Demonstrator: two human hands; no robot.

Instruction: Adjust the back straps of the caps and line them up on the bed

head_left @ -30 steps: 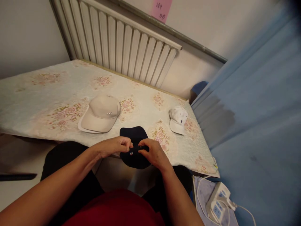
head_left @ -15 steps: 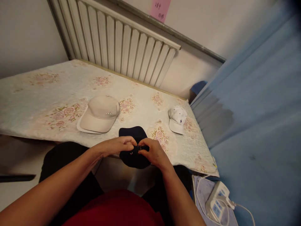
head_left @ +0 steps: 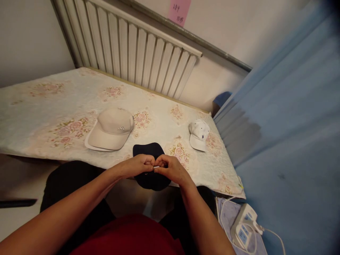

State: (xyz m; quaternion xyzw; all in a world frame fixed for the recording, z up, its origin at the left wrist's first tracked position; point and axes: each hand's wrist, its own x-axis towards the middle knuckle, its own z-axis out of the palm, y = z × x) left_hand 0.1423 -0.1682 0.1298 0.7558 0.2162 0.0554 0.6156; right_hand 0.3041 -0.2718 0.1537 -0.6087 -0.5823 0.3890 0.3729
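A dark navy cap (head_left: pixel 149 150) lies at the near edge of the table (head_left: pixel 42 117), its back hanging over the edge toward me. My left hand (head_left: pixel 138 165) and my right hand (head_left: pixel 170 170) meet over the cap's back strap, fingertips pinched together on the strap and a small metal buckle. Both hands are closed. A beige cap (head_left: pixel 110 129) sits on the table to the left of the navy one. A small white cap (head_left: pixel 198 134) lies to the right near the table's right edge.
The table carries a pale floral cloth. A white radiator (head_left: pixel 132 46) stands behind it, with a pink note (head_left: pixel 178 7) on the wall above. A blue curtain (head_left: pixel 292 124) fills the right. A white power strip (head_left: pixel 245 230) with cables lies on the floor at lower right.
My two hands have drawn closer together over the strap, and the fingertips now touch. The buckle is more hidden by my fingers. The view has drifted slightly.
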